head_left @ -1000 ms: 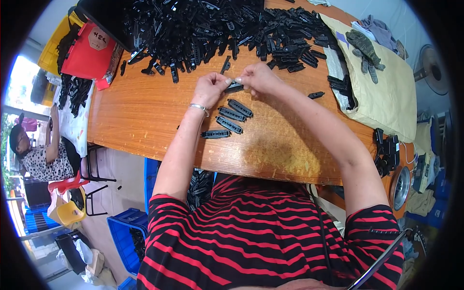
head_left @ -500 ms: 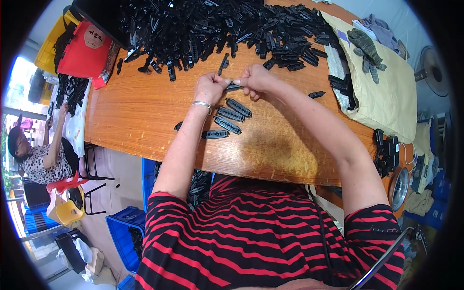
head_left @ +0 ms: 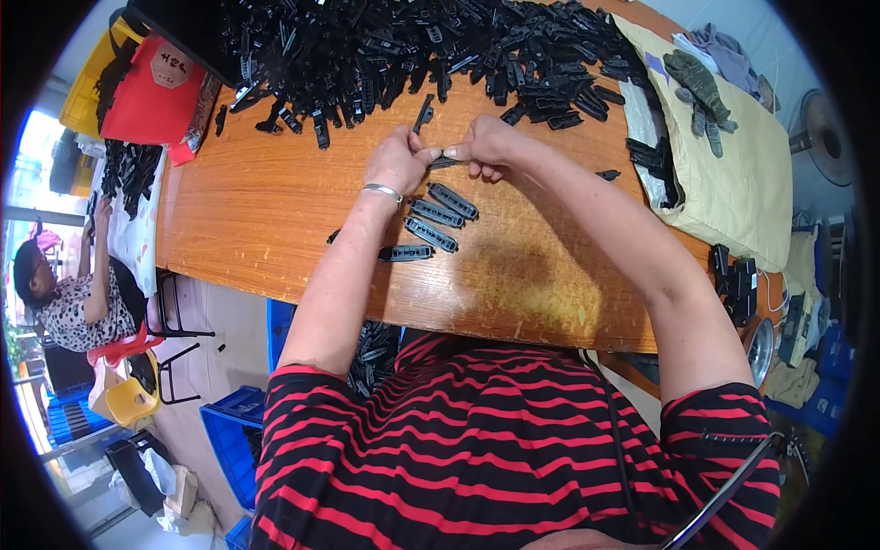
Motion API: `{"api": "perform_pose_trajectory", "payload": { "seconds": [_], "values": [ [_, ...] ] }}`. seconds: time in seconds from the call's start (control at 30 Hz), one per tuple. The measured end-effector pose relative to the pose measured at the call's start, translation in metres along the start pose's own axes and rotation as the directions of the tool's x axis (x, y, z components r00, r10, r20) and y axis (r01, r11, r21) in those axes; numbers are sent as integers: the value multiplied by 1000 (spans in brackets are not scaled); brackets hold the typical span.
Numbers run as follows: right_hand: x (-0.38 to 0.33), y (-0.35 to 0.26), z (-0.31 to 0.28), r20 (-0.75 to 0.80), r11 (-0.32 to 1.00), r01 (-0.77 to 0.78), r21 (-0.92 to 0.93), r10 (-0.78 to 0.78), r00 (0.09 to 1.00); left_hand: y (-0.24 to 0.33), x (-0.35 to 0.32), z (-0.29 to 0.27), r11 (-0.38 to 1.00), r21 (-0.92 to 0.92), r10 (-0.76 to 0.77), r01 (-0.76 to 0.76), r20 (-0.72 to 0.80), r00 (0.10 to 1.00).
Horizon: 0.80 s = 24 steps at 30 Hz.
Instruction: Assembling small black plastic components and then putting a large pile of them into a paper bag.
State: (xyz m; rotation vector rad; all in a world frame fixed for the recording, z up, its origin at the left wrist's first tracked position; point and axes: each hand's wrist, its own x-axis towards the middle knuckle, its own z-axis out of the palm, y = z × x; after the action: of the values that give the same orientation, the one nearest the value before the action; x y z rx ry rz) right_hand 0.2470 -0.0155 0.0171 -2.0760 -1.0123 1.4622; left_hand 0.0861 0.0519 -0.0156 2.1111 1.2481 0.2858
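Observation:
My left hand [head_left: 398, 161] and my right hand [head_left: 487, 147] meet over the table, thumbs almost tip to tip. Between them they pinch a slim black plastic part [head_left: 445, 163], mostly covered by the fingers. Just nearer to me, several long black plastic pieces with slotted middles lie fanned out, among them an upper one [head_left: 452, 201] and a lower one [head_left: 406, 253]. Beyond my left hand lies a single narrow black piece [head_left: 423, 115].
A large heap of black plastic parts [head_left: 394, 64] covers the table's far side. To the right lies a beige sack [head_left: 733, 174] with a grey glove [head_left: 697, 87] on it. A red bag [head_left: 156, 92] stands far left. Blue crates [head_left: 229, 440] sit below; another person [head_left: 78, 293] works at left.
Both hands stay together on the black part, with only slight shifts of the fingers. The view has shifted a little. The fanned pieces lie as before.

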Motion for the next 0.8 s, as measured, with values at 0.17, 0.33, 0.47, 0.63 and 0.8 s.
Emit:
{"api": "perform_pose_trajectory", "payload": {
  "seconds": [0.17, 0.33, 0.47, 0.63, 0.8],
  "values": [
    [1, 14, 13, -119, 995, 89, 37, -84, 989, -6, 0, -3, 995, -68, 70, -68, 25, 997],
    [-27, 37, 7, -27, 968, 238, -77, -241, 970, -25, -7, -13, 974, -168, 194, -154, 254, 947],
    [-19, 61, -40, -325, 469, 333, -818, -854, 406, -6, 4, -16, 973, -181, 160, -145, 70, 985],
    [1, 53, -57, -236, 410, 203, -889, -791, 564, 9, 28, -1, 981, 114, 185, -156, -321, 929],
    [6, 44, -24, -142, 380, 304, -874, -797, 587, 16, 33, 4, 953, 259, 222, -154, -259, 940]
  ]
}}
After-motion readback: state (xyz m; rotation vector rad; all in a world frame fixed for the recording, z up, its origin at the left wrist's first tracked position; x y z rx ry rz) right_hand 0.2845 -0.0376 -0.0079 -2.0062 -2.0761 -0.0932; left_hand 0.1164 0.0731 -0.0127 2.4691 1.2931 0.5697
